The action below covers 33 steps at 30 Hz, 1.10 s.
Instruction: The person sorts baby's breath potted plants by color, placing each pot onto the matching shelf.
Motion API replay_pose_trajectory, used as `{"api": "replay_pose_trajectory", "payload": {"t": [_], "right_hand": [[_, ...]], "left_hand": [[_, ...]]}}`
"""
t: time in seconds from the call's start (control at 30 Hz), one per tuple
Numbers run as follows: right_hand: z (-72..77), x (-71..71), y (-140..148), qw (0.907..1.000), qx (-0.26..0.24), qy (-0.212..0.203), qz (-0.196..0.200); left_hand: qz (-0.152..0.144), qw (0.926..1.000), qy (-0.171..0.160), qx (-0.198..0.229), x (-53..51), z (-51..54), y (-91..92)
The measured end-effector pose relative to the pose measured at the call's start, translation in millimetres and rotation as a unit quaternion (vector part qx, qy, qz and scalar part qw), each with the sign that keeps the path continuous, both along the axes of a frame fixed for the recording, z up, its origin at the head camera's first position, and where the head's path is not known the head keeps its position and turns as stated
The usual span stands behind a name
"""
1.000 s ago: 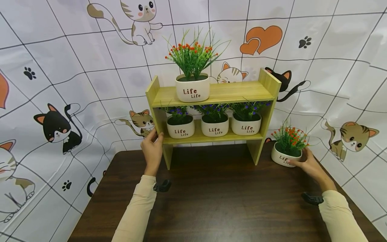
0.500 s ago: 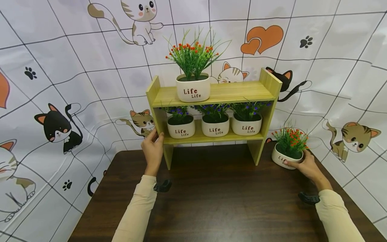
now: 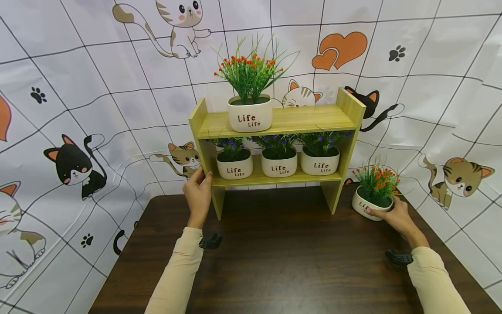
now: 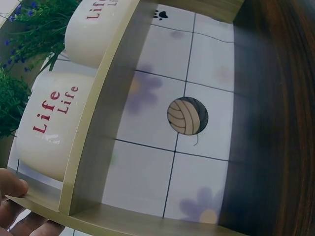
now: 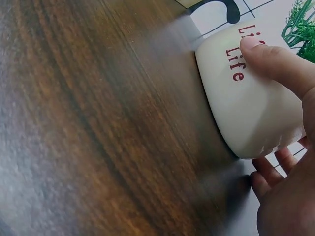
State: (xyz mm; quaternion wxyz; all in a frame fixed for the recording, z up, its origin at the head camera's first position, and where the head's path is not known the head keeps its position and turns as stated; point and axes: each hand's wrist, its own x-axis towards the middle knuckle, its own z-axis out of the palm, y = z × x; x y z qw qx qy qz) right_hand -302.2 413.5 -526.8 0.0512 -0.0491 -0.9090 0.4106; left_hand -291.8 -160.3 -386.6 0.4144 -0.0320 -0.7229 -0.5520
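Note:
My left hand (image 3: 198,196) grips the left side panel of a small two-tier wooden shelf (image 3: 313,117), thumb in front and fingers outside, as the left wrist view shows. On the table's right, my right hand (image 3: 398,216) holds a white flower pot (image 3: 360,206) with orange-red flowers, its thumb across the "Life" lettering. In the right wrist view the pot (image 5: 226,103) stands on the table, with fingers around its end. A taller orange-flowered pot (image 3: 250,117) sits on the upper tier. Below it stand three purple-flowered pots (image 3: 234,169), (image 3: 279,166), (image 3: 320,165) in a row.
The dark wooden table (image 3: 282,266) runs back to a wall (image 3: 133,100) covered in cat-patterned sheeting. Another sheeted wall (image 3: 462,126) closes in on the right, near the held pot. The shelf's side panels reach down to the tabletop.
My right hand has slid a little left, its thumb further across the lettering, and the pot has shifted slightly toward me. My left hand has stayed on the shelf.

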Motion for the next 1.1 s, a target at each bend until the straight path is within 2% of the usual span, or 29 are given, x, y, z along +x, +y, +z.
{"api": "replay_pose_trajectory", "payload": {"t": [0.23,0.37,0.63,0.9,1.1], "right_hand": [[-2.4,2.6,-8,0.9968,-0.075,-0.028,-0.001],[-3.3,3.7,-11,0.9954,-0.090,-0.027,-0.018],[-5.1,1.7,-9,0.9975,-0.068,-0.006,-0.020],[-6.1,3.4,-6,0.9978,-0.049,-0.022,-0.040],[-2.7,6.7,-7,0.9979,-0.035,-0.015,-0.052]], "left_hand": [[-0.002,1.0000,-0.002,0.007,-0.4,-1.1,-1.2],[-0.006,0.9999,-0.001,0.014,-1.5,-2.1,-0.9],[0.002,0.9998,-0.004,0.017,-4.6,-4.0,-1.3],[0.000,0.9999,-0.004,0.016,-3.4,-3.3,-1.0],[0.012,0.9998,-0.010,0.013,-19.8,-17.9,-7.5]]}}
